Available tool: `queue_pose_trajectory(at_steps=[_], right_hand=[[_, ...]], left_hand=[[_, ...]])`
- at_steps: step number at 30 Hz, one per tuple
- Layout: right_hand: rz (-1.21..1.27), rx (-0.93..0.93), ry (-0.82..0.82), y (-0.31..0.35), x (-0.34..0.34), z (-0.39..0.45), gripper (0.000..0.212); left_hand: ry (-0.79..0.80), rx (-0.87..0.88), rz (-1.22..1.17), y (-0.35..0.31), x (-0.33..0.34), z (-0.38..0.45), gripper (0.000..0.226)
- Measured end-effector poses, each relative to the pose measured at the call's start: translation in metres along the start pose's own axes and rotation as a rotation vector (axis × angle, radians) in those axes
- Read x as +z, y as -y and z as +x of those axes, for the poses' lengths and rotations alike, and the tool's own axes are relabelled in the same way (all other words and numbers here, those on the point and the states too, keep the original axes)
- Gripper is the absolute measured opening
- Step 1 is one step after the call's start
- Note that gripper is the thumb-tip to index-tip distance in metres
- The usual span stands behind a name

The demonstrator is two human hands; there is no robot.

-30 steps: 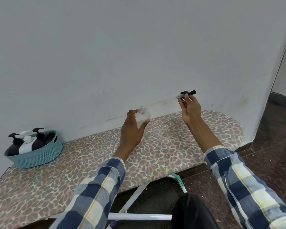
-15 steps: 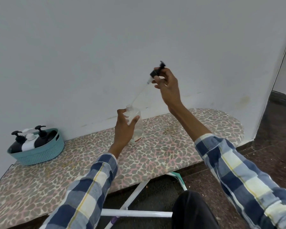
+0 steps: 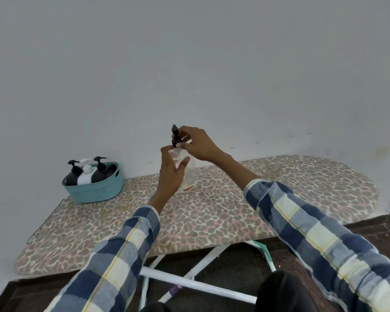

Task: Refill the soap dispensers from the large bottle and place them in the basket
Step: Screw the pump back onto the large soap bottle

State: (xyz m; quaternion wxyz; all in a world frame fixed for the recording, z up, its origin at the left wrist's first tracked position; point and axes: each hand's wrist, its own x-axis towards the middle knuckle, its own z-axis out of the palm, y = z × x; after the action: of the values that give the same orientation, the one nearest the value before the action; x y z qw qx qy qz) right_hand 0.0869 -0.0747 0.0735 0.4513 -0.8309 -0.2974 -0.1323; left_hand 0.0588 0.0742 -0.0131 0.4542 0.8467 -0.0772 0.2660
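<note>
A clear plastic dispenser bottle point(image 3: 191, 176) stands upright on the leopard-print ironing board point(image 3: 212, 212), mid-board near the wall. My left hand point(image 3: 171, 174) wraps around its body. My right hand point(image 3: 195, 143) pinches the black pump head point(image 3: 175, 137), which sits on the bottle's neck. At the board's far left a teal basket point(image 3: 95, 190) holds two black dispensers point(image 3: 73, 173) point(image 3: 101, 168) and a white one point(image 3: 86, 174).
A plain white wall runs directly behind the board. The board's white metal legs point(image 3: 196, 282) cross below, over a dark tiled floor point(image 3: 387, 224). No large refill bottle is in view.
My right hand brought the pump head from the right up over the bottle, then lowered its tube in until the head sat on the neck. The view shifted right.
</note>
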Motion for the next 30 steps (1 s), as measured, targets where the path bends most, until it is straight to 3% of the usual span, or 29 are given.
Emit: queue_pose_trajectory(at_steps=[6, 13, 20, 30], right_hand=[[0.072, 0.049, -0.025, -0.008, 0.039, 0.000, 0.019], [0.041, 0.001, -0.008, -0.016, 0.030, 0.004, 0.008], [0.003, -0.015, 0.096, -0.018, 0.026, 0.016, 0.021], [0.014, 0.014, 0.090, -0.020, 0.028, 0.014, 0.027]], left_hand=[[0.046, -0.071, 0.006, 0.019, -0.029, -0.001, 0.049], [0.055, -0.245, 0.125, 0.004, -0.020, 0.033, 0.068], [0.037, -0.124, 0.231, 0.018, -0.014, 0.040, 0.052], [-0.007, -0.145, 0.185, 0.023, -0.010, 0.038, 0.061]])
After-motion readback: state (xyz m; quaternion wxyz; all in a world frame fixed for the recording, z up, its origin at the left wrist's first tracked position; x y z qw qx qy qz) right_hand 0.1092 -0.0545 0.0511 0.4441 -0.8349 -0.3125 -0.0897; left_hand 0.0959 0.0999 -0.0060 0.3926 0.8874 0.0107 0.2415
